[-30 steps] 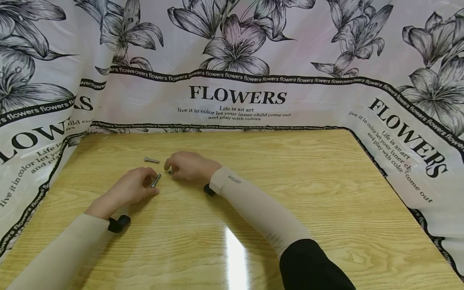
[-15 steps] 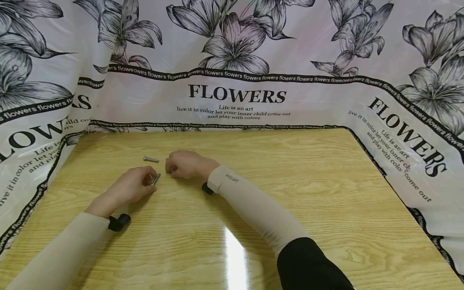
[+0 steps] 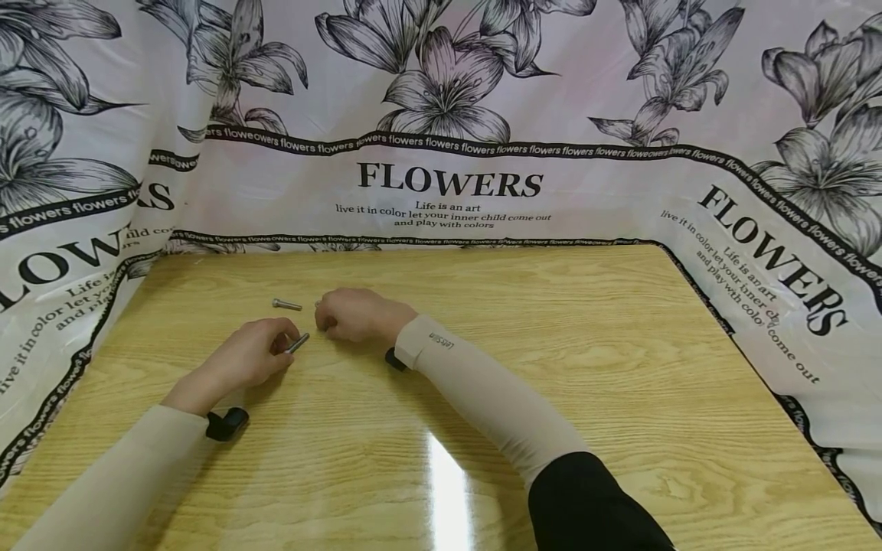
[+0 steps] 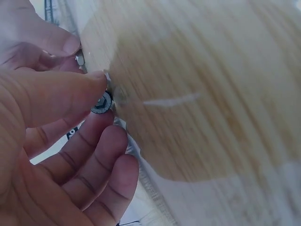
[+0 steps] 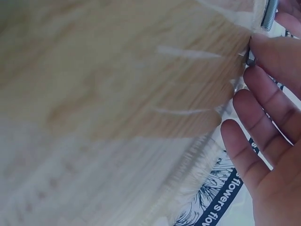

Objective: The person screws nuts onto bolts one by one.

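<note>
1. Background: a white sheet printed with black flowers and lettering closes off the far, left and right sides.
2. Surface: a wood-grain worktop, with a bright reflection at its near middle.
3. Arms: two pale sleeves reach in from the near side, one at left, one towards the middle; a black garment covers the upper right arm.
4. Left hand: over the left part of the worktop, grasping a bolt between thumb and fingers, the other fingers loosely bent.
5. Right hand: just to the right and slightly farther, thumb and forefinger pinching a small metal piece. The hands are near each other, apart.
6. Wrist units: one black device on the left wrist, another partly visible at the right.
7. Held bolt: socket head at the left fingers, shank directed right and far, towards the right hand.
8. Loose bolt: lying on its side beyond the left hand, head to the left.
9. Small metal piece: probably a nut; mostly hidden by the fingers.
10. Finding: the step in hand is judged to be lining up bolt and nut, not yet joined. The next move calls for coaxial alignment, light contact, then turning without cross-threading.
</note>
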`<move>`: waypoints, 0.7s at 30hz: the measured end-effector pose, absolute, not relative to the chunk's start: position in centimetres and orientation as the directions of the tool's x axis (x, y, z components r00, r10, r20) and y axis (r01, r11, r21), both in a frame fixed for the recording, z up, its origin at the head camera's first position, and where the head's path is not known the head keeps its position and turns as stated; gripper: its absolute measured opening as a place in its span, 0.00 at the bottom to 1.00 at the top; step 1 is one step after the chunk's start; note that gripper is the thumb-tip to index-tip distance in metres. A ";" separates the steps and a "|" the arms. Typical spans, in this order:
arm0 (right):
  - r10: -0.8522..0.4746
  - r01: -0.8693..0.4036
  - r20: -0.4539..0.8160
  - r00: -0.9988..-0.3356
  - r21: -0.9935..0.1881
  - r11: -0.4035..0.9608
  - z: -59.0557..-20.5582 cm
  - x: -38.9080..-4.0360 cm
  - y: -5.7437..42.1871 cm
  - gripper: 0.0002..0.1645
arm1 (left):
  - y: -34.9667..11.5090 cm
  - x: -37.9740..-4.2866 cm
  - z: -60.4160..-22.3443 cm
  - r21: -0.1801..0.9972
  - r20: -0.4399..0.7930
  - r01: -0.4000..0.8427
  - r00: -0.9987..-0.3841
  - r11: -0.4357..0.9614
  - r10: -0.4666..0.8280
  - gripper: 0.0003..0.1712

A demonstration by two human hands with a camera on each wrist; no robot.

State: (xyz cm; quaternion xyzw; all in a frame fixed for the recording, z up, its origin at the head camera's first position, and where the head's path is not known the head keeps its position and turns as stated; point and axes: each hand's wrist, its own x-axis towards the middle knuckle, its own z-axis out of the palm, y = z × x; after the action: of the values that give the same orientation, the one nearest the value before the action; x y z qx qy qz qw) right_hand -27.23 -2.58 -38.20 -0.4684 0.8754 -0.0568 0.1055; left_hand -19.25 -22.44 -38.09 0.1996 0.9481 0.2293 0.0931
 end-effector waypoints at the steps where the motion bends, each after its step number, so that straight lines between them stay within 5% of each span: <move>1: -0.830 -0.806 -0.135 -0.541 -0.200 0.558 -38.2 -27.2 -2.6 0.08 | -22.5 -19.2 -38.1 0.470 -0.084 0.334 -0.905 0.817 0.418 0.14; 21: -0.797 -0.775 -0.127 -0.591 -0.183 0.604 -37.9 -27.0 -2.1 0.08 | -22.5 -19.3 -38.5 0.434 -0.077 0.340 -0.909 0.834 0.410 0.05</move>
State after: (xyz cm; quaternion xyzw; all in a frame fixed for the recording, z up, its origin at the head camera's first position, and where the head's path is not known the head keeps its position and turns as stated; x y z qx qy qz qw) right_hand -26.96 -2.07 -37.94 -0.4415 0.8902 -0.0539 0.0983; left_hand -19.33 -22.54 -38.48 0.1964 0.9540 0.2105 0.0836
